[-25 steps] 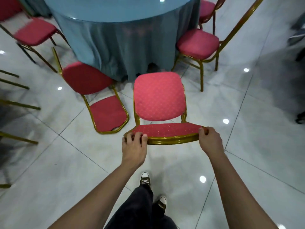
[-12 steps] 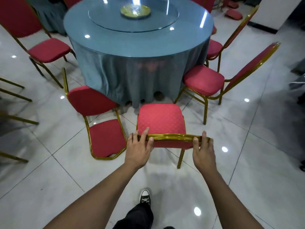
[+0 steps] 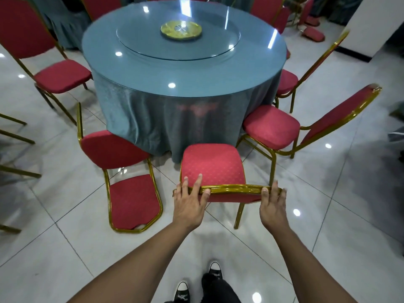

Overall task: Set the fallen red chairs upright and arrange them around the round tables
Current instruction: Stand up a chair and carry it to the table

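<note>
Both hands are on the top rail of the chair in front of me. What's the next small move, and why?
Probably ease the held chair a little forward toward the round table, then let go. It looks upright, seat facing the tablecloth, left hand and right hand gripping its gold top rail. Next in line is likely the fallen chair lying on the floor to its left.

My arms (image 3: 135,265) are bare to the edge of view, with no sleeves showing. I wear dark trousers (image 3: 218,290). My black canvas sneakers (image 3: 215,269) have white toe caps and laces.
</note>
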`<state>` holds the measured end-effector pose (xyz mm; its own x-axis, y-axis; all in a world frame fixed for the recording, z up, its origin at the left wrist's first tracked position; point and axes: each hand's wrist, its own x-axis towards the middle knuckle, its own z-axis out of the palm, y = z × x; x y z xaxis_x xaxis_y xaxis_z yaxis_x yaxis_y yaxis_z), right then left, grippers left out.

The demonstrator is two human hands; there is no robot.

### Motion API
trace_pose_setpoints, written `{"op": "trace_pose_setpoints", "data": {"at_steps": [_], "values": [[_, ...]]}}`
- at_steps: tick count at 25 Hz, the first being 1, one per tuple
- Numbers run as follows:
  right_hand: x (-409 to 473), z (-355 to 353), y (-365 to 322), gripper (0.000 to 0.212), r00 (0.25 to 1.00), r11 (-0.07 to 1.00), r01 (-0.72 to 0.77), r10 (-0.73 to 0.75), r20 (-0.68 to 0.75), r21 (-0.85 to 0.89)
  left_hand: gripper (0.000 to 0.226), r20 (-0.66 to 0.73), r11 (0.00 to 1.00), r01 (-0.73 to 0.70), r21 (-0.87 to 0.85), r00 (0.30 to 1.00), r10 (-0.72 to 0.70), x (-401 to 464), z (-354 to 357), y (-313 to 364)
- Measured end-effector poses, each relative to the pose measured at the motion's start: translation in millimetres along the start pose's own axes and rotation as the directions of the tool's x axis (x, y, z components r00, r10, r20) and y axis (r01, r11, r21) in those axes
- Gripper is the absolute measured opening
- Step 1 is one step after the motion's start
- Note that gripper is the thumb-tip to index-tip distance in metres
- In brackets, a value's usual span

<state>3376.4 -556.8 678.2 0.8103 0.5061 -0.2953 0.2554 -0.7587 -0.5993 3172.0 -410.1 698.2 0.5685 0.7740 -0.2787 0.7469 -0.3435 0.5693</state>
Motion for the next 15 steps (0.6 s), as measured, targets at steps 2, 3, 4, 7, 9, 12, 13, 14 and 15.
{"op": "trace_pose_setpoints", "data": {"at_steps": [2, 3, 4, 7, 9, 12, 13, 14, 15], "values": [[33, -9, -6, 0.076, 1.000, 1.000, 0.026, -0.026, 0.015, -0.007, 0.073, 0.000, 1.000, 0.028, -0.004, 1.000, -0.028, 26, 1, 14], [49, -12, -8, 0.073, 0.998, 0.998, 0.052, -0.052, 0.025, -0.023, 0.073, -0.002, 0.999, 0.041, -0.010, 0.999, -0.041, 39, 2, 21], [63, -15, -10, 0.067, 0.996, 0.995, 0.089, -0.087, 0.029, -0.046, 0.073, -0.005, 0.998, 0.055, -0.018, 0.998, -0.055, 50, 4, 26], [105, -25, -18, 0.062, 0.990, 0.987, 0.141, -0.138, 0.036, -0.079, 0.073, -0.002, 0.997, 0.074, -0.034, 0.997, -0.074, 83, 5, 43], [124, -32, -26, 0.065, 0.995, 0.995, 0.083, -0.079, 0.061, -0.062, 0.072, 0.023, 0.995, 0.094, -0.029, 0.995, -0.094, 100, 1, 52], [132, -39, -41, 0.060, 0.997, 0.978, 0.072, -0.073, 0.003, -0.198, 0.065, 0.087, 0.994, 0.105, 0.014, 0.991, -0.106, 108, -8, 57], [130, -40, -48, 0.057, 0.996, 0.967, 0.076, -0.086, -0.032, -0.244, 0.062, 0.103, 0.996, 0.093, 0.017, 0.990, -0.094, 107, -13, 56], [124, -38, -55, 0.055, 0.995, 0.959, 0.071, -0.089, -0.054, -0.274, 0.060, 0.112, 0.997, 0.077, 0.011, 0.991, -0.078, 102, -17, 54], [117, -35, -63, 0.054, 0.994, 0.956, 0.069, -0.090, -0.064, -0.285, 0.058, 0.115, 0.998, 0.065, 0.004, 0.991, -0.065, 95, -24, 51]]}}
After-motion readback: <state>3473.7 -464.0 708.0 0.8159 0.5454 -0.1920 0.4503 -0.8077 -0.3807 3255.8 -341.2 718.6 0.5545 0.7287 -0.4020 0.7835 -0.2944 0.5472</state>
